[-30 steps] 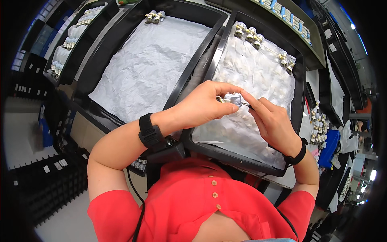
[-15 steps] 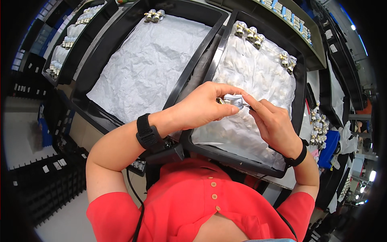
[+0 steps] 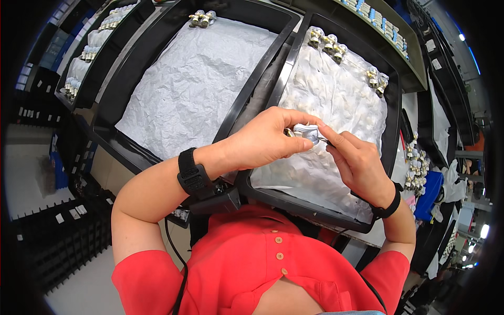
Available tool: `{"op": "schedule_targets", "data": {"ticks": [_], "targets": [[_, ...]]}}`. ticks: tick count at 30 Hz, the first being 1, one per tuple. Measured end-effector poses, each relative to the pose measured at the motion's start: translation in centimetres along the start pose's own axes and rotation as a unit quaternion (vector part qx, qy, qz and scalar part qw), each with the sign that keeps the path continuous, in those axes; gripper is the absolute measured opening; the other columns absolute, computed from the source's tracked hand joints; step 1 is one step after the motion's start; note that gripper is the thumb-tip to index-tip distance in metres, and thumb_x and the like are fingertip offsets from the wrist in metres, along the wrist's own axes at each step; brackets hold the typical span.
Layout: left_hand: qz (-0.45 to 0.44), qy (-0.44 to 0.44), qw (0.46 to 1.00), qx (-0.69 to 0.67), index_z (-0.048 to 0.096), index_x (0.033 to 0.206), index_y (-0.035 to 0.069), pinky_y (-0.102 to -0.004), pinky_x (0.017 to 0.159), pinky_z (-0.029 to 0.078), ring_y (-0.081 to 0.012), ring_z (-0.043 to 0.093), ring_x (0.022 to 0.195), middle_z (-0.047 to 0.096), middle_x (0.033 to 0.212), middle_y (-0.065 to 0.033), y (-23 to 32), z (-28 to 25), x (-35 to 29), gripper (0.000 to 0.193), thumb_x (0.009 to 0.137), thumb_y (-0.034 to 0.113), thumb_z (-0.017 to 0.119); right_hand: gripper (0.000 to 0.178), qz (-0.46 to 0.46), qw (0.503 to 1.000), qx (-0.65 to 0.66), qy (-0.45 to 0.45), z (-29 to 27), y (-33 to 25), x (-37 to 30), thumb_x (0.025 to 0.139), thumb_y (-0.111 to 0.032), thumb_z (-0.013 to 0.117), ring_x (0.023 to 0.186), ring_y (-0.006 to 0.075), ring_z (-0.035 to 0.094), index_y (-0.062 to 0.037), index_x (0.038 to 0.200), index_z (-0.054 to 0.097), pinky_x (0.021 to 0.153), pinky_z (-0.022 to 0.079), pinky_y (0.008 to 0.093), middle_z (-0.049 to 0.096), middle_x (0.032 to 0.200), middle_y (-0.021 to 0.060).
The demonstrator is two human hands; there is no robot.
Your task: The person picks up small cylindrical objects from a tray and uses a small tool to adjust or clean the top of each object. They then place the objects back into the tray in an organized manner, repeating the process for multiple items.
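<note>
A small white-and-grey figurine [image 3: 306, 131] is held just right of frame centre, pinched between thumb and fingers of the left hand [image 3: 270, 135]; its details are partly hidden. A slim dark tool [image 3: 324, 140] is gripped in the narrowed fingertips of the right hand [image 3: 362, 163], directed at the figurine; contact cannot be confirmed. Below, a black tray [image 3: 310, 207] is lined with white sheeting [image 3: 336, 100], on which similar figurines [image 3: 329, 44] are placed at upper right. A second black tray [image 3: 119, 79], paper-lined, is seen at upper left.
</note>
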State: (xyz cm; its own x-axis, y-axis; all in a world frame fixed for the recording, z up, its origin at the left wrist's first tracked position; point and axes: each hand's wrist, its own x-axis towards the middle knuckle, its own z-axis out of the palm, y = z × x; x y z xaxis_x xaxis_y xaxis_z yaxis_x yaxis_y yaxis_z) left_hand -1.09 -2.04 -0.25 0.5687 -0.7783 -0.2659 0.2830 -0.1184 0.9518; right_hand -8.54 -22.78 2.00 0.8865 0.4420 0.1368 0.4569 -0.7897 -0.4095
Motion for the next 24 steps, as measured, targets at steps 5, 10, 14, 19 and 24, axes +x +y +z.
{"op": "schedule_targets", "data": {"ticks": [5, 10, 14, 19, 24], "targets": [[0.002, 0.002, 1.0, 0.008, 0.054, 0.122, 0.005, -0.0166, 0.051, 0.033, -0.001, 0.04, 0.058, 0.052, 0.07, 0.0049, -0.05, 0.04, -0.01, 0.039, 0.085, 0.012, 0.063, 0.049, -0.007, 1.0, -0.001, -0.003, -0.09, -0.11, 0.06, 0.08, -0.001, 0.059, 0.055, 0.0267, 0.055, -0.0095, 0.127, 0.049, 0.05, 0.045, 0.0358, 0.051, 0.067, 0.0092], [0.006, -0.001, 1.0, 0.002, 0.054, 0.122, 0.004, -0.0164, 0.051, 0.034, -0.001, 0.04, 0.059, 0.053, 0.072, 0.0043, -0.06, 0.06, 0.01, 0.039, 0.085, 0.012, 0.063, 0.049, -0.003, 1.0, 0.027, 0.006, -0.03, 0.15, 0.03, 0.08, 0.0, 0.059, 0.055, 0.0267, 0.055, -0.0093, 0.127, 0.049, 0.049, 0.044, 0.0357, 0.051, 0.067, 0.0093], [0.006, -0.004, 1.0, -0.007, 0.054, 0.122, 0.004, -0.0163, 0.051, 0.034, -0.0009, 0.041, 0.06, 0.054, 0.074, 0.0038, -0.15, 0.01, 0.07, 0.039, 0.085, 0.011, 0.063, 0.049, 0.003, 1.0, 0.019, -0.001, -0.12, 0.0, 0.12, 0.08, 0.0, 0.059, 0.055, 0.0267, 0.055, -0.0094, 0.127, 0.049, 0.049, 0.044, 0.0357, 0.051, 0.067, 0.0094], [0.004, 0.003, 1.0, -0.008, 0.054, 0.122, 0.003, -0.0163, 0.051, 0.034, -0.001, 0.041, 0.06, 0.054, 0.074, 0.0039, -0.29, 0.13, 0.04, 0.038, 0.085, 0.011, 0.062, 0.049, -0.001, 1.0, 0.029, -0.011, -0.26, 0.15, 0.03, 0.08, 0.0, 0.059, 0.055, 0.0266, 0.055, -0.0094, 0.127, 0.049, 0.05, 0.044, 0.0358, 0.051, 0.066, 0.0096], [0.011, -0.006, 1.0, -0.015, 0.054, 0.122, 0.004, -0.0164, 0.051, 0.034, -0.001, 0.04, 0.059, 0.053, 0.073, 0.0043, 0.08, 0.11, -0.03, 0.038, 0.085, 0.01, 0.062, 0.048, 0.011, 0.999, 0.053, 0.001, -0.17, 0.01, 0.08, 0.08, 0.0, 0.059, 0.056, 0.027, 0.055, -0.0091, 0.126, 0.049, 0.05, 0.044, 0.0358, 0.051, 0.067, 0.01]]}}
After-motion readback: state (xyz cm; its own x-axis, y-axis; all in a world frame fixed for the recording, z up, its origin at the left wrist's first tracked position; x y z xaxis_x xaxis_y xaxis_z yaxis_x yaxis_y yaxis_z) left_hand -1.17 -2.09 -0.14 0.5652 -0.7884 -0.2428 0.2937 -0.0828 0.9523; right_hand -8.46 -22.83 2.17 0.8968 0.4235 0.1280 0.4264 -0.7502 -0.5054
